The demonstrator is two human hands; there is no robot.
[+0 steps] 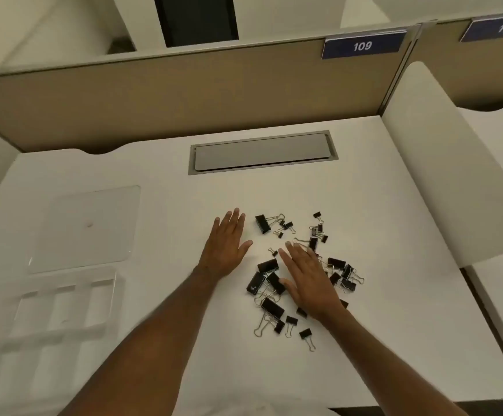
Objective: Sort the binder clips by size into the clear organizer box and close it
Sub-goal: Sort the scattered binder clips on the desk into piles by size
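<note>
Dim, warm, even overhead light, soft faint shadows, slight overall blur, wide-angle bending at the edges.

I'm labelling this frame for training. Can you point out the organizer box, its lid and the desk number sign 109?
organizer box (64, 307): head view, on a compartment divider.
lid (88, 226): head view, middle of the clear panel.
sign 109 (362, 45): head view, on the digits.
</note>
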